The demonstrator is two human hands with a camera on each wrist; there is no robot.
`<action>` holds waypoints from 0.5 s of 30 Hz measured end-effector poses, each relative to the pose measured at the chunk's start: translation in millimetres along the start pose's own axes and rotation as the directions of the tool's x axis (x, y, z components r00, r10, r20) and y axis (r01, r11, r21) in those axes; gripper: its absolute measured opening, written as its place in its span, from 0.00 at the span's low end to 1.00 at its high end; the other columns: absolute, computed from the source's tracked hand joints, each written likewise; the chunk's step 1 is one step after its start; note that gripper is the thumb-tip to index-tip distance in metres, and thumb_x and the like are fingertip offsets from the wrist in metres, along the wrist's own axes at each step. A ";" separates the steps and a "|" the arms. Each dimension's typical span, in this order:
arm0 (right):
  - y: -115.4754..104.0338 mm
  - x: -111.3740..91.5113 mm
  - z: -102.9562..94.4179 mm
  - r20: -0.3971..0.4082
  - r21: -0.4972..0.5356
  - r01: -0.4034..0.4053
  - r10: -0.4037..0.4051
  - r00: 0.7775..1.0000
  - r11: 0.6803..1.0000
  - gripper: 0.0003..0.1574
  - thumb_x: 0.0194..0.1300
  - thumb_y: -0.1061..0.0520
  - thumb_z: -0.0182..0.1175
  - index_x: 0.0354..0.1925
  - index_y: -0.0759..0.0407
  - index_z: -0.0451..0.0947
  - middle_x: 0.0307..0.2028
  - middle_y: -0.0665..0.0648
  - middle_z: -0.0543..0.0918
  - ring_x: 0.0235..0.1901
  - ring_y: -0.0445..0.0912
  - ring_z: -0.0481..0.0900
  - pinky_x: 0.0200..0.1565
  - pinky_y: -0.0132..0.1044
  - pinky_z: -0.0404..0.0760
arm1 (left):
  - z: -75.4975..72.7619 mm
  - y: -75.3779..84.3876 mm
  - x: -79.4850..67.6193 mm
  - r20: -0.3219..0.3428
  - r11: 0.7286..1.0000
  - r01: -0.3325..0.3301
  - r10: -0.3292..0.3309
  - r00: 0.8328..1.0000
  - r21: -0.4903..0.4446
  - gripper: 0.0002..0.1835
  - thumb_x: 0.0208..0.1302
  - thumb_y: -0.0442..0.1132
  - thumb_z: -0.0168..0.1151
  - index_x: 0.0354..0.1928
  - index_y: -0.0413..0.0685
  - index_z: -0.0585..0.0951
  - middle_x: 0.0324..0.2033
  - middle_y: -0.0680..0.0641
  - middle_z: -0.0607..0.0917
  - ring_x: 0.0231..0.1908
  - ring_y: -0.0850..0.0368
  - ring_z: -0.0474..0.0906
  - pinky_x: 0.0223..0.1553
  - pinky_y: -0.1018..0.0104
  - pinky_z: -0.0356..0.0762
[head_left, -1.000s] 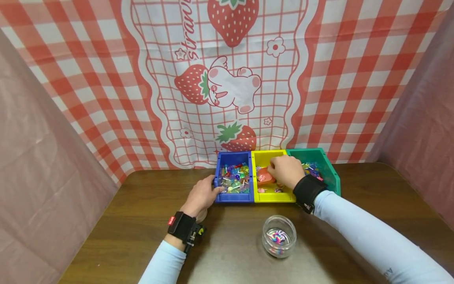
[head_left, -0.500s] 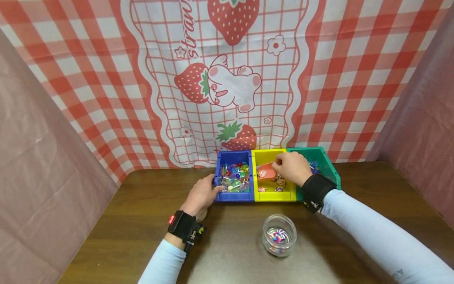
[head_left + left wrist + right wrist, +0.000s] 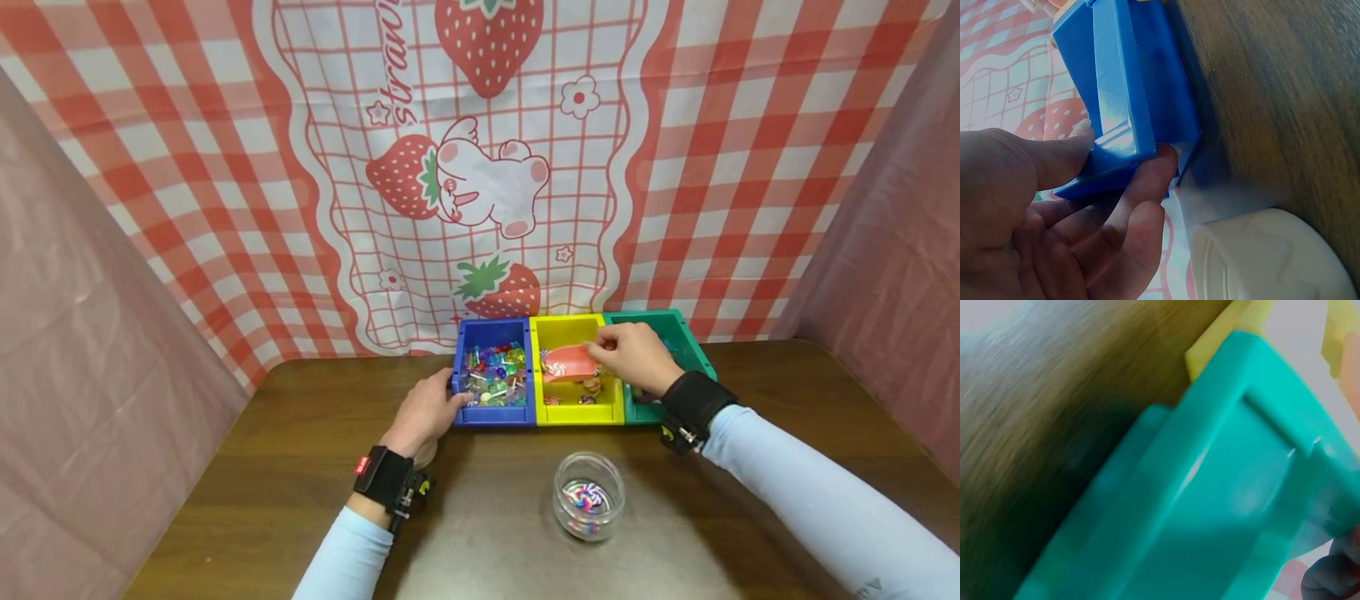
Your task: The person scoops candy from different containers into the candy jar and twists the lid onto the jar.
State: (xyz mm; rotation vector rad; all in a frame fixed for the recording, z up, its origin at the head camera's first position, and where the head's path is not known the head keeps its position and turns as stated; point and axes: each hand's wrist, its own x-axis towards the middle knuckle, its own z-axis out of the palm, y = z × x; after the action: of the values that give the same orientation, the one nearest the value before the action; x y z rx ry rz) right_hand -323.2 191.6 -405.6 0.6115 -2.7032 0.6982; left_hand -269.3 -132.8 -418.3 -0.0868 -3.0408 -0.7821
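Observation:
My right hand (image 3: 637,354) pinches the end of a coral-orange scoop (image 3: 576,363) over the yellow bin (image 3: 577,415). A red-and-white swirl candy (image 3: 556,369) lies on the scoop, and several small candy pieces sit in the bin below. My left hand (image 3: 426,410) holds the near left corner of the blue bin (image 3: 495,417). In the left wrist view, its thumb lies over the blue rim (image 3: 1113,94) and its fingers are under the outside. The right wrist view catches only dark fingertips (image 3: 1335,569) past the green bin's wall (image 3: 1210,506).
The green bin (image 3: 692,348) adjoins the yellow one on the right. A clear jar (image 3: 588,527) holding swirl candies stands in front of the bins. Near my left hand a cream round lid-like piece (image 3: 1272,256) rests on the wooden table (image 3: 262,500). A checked cloth (image 3: 712,208) hangs behind.
My right hand has shifted right within the bins' area, drawing the scoop along, so more of the scoop and its swirl candy shows. My left hand stays on the blue bin.

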 end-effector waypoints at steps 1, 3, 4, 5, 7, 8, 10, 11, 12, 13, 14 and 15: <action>0.6 -0.7 -0.2 0.007 -0.005 0.007 -0.007 1.000 1.000 0.19 0.62 0.43 0.56 0.19 0.48 0.69 0.14 0.49 0.65 0.17 0.45 0.65 0.22 0.38 0.63 | 0.4 0.0 0.0 0.001 1.000 0.001 -0.001 1.000 -0.004 0.29 0.62 0.54 0.56 0.61 0.48 0.69 0.53 0.44 0.77 0.52 0.52 0.72 0.52 0.53 0.67; 0.5 -1.4 -1.1 0.026 -0.029 0.022 -0.021 0.999 0.999 0.18 0.62 0.44 0.57 0.19 0.48 0.70 0.14 0.49 0.66 0.18 0.44 0.65 0.22 0.37 0.64 | 0.8 0.0 0.1 0.000 1.000 0.000 0.000 1.000 -0.009 0.29 0.61 0.54 0.56 0.61 0.48 0.69 0.53 0.44 0.77 0.52 0.52 0.72 0.52 0.53 0.67; -0.4 -1.4 -1.5 0.036 -0.039 0.030 -0.029 0.999 0.999 0.17 0.61 0.44 0.57 0.19 0.47 0.71 0.14 0.48 0.66 0.18 0.44 0.66 0.22 0.37 0.65 | 0.8 0.0 0.0 -0.002 1.000 -0.001 0.001 1.000 -0.008 0.29 0.61 0.54 0.56 0.61 0.48 0.69 0.53 0.44 0.77 0.52 0.52 0.72 0.52 0.53 0.67; -1.5 -1.1 -1.5 0.044 -0.056 0.036 -0.034 0.998 0.998 0.16 0.61 0.44 0.57 0.20 0.47 0.71 0.14 0.48 0.66 0.19 0.44 0.66 0.23 0.37 0.66 | 0.7 0.0 -0.1 -0.003 1.000 -0.001 0.001 1.000 -0.006 0.29 0.61 0.54 0.56 0.61 0.48 0.69 0.52 0.44 0.77 0.52 0.52 0.72 0.52 0.53 0.67; -4.9 -0.1 -0.7 0.054 -0.084 0.051 -0.047 0.997 0.995 0.15 0.60 0.45 0.58 0.20 0.47 0.71 0.14 0.48 0.66 0.19 0.44 0.66 0.23 0.37 0.66 | 0.3 0.0 -0.2 -0.007 1.000 -0.003 0.003 1.000 0.001 0.29 0.61 0.54 0.56 0.61 0.48 0.69 0.52 0.44 0.77 0.52 0.51 0.72 0.52 0.53 0.67; -7.5 0.5 0.0 0.060 -0.099 0.057 -0.051 0.997 0.993 0.15 0.60 0.45 0.58 0.19 0.47 0.71 0.14 0.48 0.66 0.19 0.44 0.66 0.23 0.37 0.66 | -0.1 -0.1 0.0 -0.008 1.000 -0.005 0.005 1.000 0.004 0.29 0.61 0.54 0.56 0.61 0.48 0.70 0.52 0.44 0.78 0.52 0.51 0.72 0.52 0.53 0.67; -13.1 1.5 2.6 0.072 -0.134 0.072 -0.063 0.995 0.988 0.15 0.60 0.46 0.58 0.19 0.46 0.71 0.14 0.47 0.67 0.19 0.44 0.66 0.24 0.37 0.66 | -0.2 -0.2 0.0 -0.007 1.000 -0.007 0.007 1.000 0.008 0.29 0.61 0.54 0.56 0.61 0.48 0.69 0.52 0.43 0.77 0.52 0.51 0.72 0.52 0.53 0.67; -15.7 2.1 4.4 0.081 -0.159 0.082 -0.070 0.994 0.984 0.15 0.60 0.46 0.58 0.19 0.46 0.71 0.14 0.47 0.67 0.19 0.44 0.66 0.24 0.37 0.66 | -0.3 -0.1 0.0 -0.006 1.000 -0.007 0.008 1.000 0.008 0.29 0.61 0.54 0.56 0.61 0.48 0.69 0.52 0.43 0.77 0.52 0.51 0.72 0.52 0.53 0.67; -18.9 2.3 6.0 0.088 -0.179 0.093 -0.078 0.993 0.979 0.15 0.59 0.46 0.58 0.19 0.47 0.71 0.14 0.46 0.67 0.19 0.44 0.66 0.24 0.37 0.66 | -0.3 -0.1 0.0 -0.005 1.000 -0.008 0.008 1.000 0.008 0.29 0.61 0.54 0.56 0.61 0.48 0.69 0.52 0.43 0.77 0.52 0.51 0.72 0.52 0.53 0.67; -21.5 2.7 7.5 0.096 -0.203 0.101 -0.083 0.992 0.974 0.15 0.60 0.46 0.58 0.20 0.47 0.71 0.14 0.46 0.68 0.19 0.44 0.66 0.25 0.37 0.66 | -0.4 0.0 0.1 -0.004 1.000 -0.008 0.008 1.000 0.007 0.29 0.61 0.54 0.56 0.61 0.48 0.69 0.52 0.43 0.77 0.52 0.51 0.72 0.52 0.53 0.67; -24.1 2.8 8.7 0.103 -0.222 0.109 -0.088 0.991 0.969 0.15 0.60 0.46 0.58 0.20 0.47 0.71 0.14 0.45 0.68 0.19 0.44 0.67 0.25 0.37 0.67 | -0.4 0.0 0.2 -0.005 1.000 -0.009 0.009 1.000 0.008 0.29 0.61 0.54 0.56 0.61 0.48 0.69 0.52 0.44 0.77 0.51 0.51 0.72 0.52 0.53 0.67; -26.0 2.8 9.6 0.105 -0.235 0.114 -0.091 0.990 0.965 0.14 0.60 0.46 0.58 0.20 0.47 0.71 0.15 0.45 0.68 0.20 0.44 0.67 0.26 0.36 0.67 | -0.3 0.0 0.2 -0.007 1.000 -0.010 0.010 1.000 0.010 0.29 0.61 0.54 0.56 0.61 0.48 0.69 0.52 0.44 0.78 0.51 0.52 0.72 0.52 0.54 0.67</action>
State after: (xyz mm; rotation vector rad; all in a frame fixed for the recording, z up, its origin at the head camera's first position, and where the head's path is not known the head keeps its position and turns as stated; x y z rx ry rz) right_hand -315.1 165.1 -402.4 0.7320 -2.7596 0.3149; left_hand -269.5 -133.0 -418.0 -0.0990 -3.0352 -0.7645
